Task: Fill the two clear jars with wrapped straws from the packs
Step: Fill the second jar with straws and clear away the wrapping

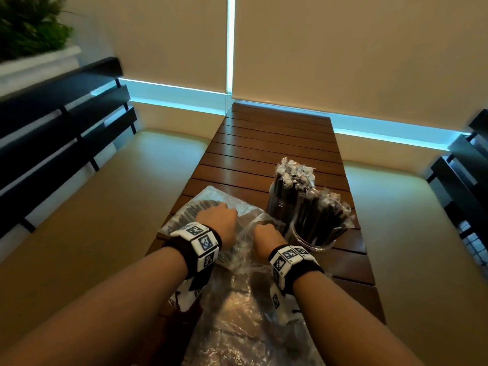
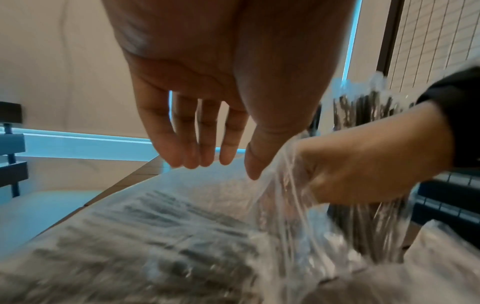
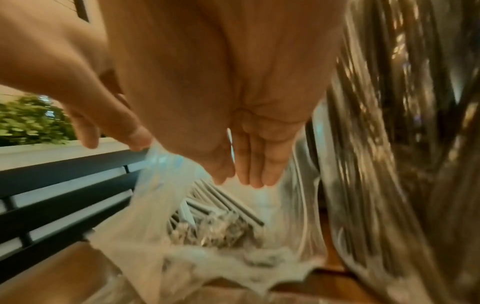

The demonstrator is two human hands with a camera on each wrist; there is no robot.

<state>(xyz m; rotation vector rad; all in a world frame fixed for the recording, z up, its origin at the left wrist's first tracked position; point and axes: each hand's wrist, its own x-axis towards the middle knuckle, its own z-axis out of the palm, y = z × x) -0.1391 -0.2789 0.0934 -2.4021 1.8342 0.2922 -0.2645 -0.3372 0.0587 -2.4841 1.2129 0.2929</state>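
Note:
Two clear jars stand at the right of the wooden table [image 1: 264, 143]. The far jar [image 1: 287, 204] and the near jar [image 1: 317, 233] both hold upright black wrapped straws. A clear pack of straws [image 1: 200, 207] lies under my left hand [image 1: 216, 223]. A second, opened pack [image 1: 237, 313] lies nearer me. In the left wrist view my left hand [image 2: 233, 164] hangs with straight fingers and its thumb touches the film. My right hand [image 3: 249, 174] reaches with straight fingers into the bag's mouth toward the straws [image 3: 215, 205]. The film is stretched round it.
A dark slatted bench back [image 1: 60, 133] and a beige cushion [image 1: 118, 194] run along the left. Another bench [image 1: 464, 167] stands on the right. A plant [image 1: 26, 27] sits at the far left. The table's far half is bare wood.

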